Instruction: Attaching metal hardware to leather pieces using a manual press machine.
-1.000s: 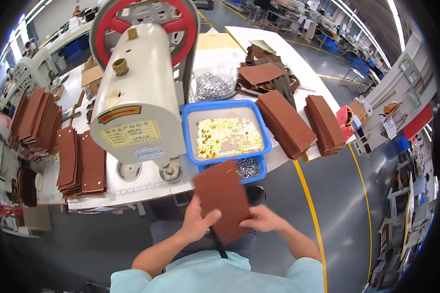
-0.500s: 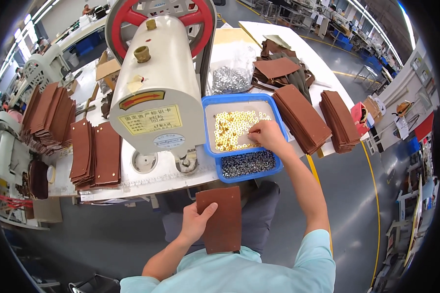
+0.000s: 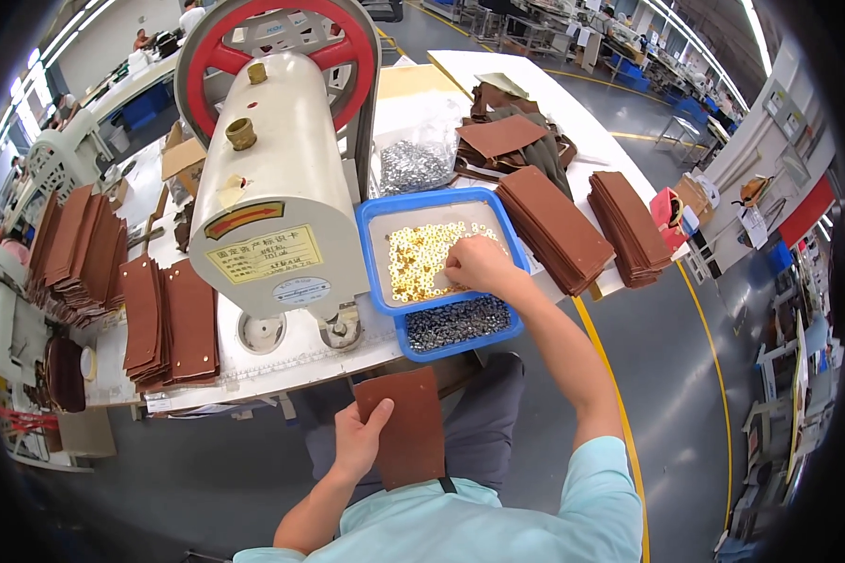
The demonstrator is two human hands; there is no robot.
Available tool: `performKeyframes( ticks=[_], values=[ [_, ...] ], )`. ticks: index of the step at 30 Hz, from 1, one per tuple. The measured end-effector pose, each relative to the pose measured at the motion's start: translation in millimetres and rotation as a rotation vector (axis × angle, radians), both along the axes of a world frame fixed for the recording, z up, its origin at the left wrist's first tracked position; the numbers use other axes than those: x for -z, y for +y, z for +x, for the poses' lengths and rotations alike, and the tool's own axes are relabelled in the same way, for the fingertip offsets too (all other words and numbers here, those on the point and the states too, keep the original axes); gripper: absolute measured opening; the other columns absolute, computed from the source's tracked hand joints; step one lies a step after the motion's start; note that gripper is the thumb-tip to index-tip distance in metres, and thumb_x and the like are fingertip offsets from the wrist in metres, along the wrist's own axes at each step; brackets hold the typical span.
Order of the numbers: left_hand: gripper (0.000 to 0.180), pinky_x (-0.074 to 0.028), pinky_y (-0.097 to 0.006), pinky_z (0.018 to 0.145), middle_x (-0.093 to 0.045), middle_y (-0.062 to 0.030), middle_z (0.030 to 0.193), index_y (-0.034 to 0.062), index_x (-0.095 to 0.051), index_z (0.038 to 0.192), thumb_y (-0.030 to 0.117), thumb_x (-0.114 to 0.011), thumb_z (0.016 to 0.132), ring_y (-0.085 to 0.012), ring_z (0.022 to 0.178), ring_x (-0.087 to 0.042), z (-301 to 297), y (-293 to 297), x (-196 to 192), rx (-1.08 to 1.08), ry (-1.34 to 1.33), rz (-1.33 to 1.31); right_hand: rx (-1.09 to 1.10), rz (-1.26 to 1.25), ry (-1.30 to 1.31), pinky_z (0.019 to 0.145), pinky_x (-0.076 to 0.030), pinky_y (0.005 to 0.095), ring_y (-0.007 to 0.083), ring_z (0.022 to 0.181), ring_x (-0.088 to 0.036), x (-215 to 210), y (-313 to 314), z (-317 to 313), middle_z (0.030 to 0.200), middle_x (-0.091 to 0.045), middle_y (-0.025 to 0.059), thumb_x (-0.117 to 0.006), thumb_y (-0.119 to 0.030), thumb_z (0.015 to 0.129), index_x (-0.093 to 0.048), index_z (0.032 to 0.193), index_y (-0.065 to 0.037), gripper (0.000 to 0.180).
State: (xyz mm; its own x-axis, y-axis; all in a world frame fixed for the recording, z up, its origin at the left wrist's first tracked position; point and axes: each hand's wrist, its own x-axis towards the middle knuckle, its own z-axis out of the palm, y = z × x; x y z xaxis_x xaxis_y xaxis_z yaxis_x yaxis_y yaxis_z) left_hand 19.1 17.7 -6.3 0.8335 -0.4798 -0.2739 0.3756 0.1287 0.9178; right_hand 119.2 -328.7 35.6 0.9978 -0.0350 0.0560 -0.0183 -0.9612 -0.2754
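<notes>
My left hand grips a brown leather panel by its left edge, thumb on top, holding it upright over my lap. Small holes show near the panel's corners. My right hand reaches into a blue tray, its fingertips pinched together among small gold-coloured metal rings. Whether a ring is between those fingertips is hidden. Just in front of this tray, a second blue tray holds small dark metal pieces.
A cream press machine with a red wheel stands left of the trays. Brown leather panels lie in stacks at left and right. Behind the trays sits a clear bag of silvery metal pieces.
The view has shifted, so the bench appears slightly further left. My right hand has moved a little nearer to me and leftward within the rings. The left hand keeps its grip on the panel.
</notes>
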Motion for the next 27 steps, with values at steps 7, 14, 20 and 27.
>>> performKeyframes(
  ticks=[7, 14, 20, 27],
  values=[
    [0.024, -0.053, -0.027, 0.086, -0.072, -0.0053, 0.109, -0.0024, -0.067, 0.119, 0.015, -0.06, 0.105, -0.0095, 0.097, -0.065, 0.9, -5.2, -1.7, 0.052, 0.029, -0.09, -0.073, -0.178, -0.296, 0.069, -0.057, 0.0474, 0.0374, 0.068, -0.068, 19.0, -3.1, -12.4, 0.074, -0.069, 0.017, -0.068, -0.016, 0.076, -0.069, 0.074, -0.002, 0.014],
    [0.022, -0.053, -0.027, 0.088, -0.073, -0.0055, 0.109, -0.0025, -0.067, 0.12, 0.008, -0.064, 0.1, -0.0096, 0.097, -0.065, 7.7, -13.6, -22.0, -0.059, -0.103, -0.049, 0.114, 0.374, -0.574, 0.063, -0.057, 0.0327, 0.0238, 0.067, -0.071, -9.6, 20.7, -35.9, 0.075, -0.072, 0.0112, -0.074, -0.005, 0.075, -0.07, 0.082, -0.002, 0.008],
    [0.026, -0.054, -0.026, 0.085, -0.074, -0.0048, 0.108, -0.0019, -0.068, 0.122, 0.009, -0.068, 0.098, -0.0081, 0.095, -0.065, 15.6, -17.2, -22.2, 0.003, -0.11, 0.043, -0.051, 0.727, -0.245, 0.066, -0.056, 0.0282, 0.0148, 0.072, -0.07, -44.2, 114.4, -119.8, 0.087, -0.075, 0.0095, -0.072, 0.001, 0.085, -0.075, 0.093, -0.002, 0.009],
    [0.026, -0.051, -0.025, 0.088, -0.071, -0.0041, 0.11, -0.0007, -0.064, 0.128, 0.013, -0.055, 0.107, -0.0073, 0.1, -0.062, 3.0, -21.0, -24.1, 0.074, -0.072, -0.11, -0.194, 0.455, -0.425, 0.075, -0.053, 0.0323, 0.0234, 0.09, -0.066, -20.9, 145.1, -132.6, 0.098, -0.072, 0.0046, -0.081, 0.0, 0.076, -0.076, 0.093, -0.008, 0.019]
  ],
)
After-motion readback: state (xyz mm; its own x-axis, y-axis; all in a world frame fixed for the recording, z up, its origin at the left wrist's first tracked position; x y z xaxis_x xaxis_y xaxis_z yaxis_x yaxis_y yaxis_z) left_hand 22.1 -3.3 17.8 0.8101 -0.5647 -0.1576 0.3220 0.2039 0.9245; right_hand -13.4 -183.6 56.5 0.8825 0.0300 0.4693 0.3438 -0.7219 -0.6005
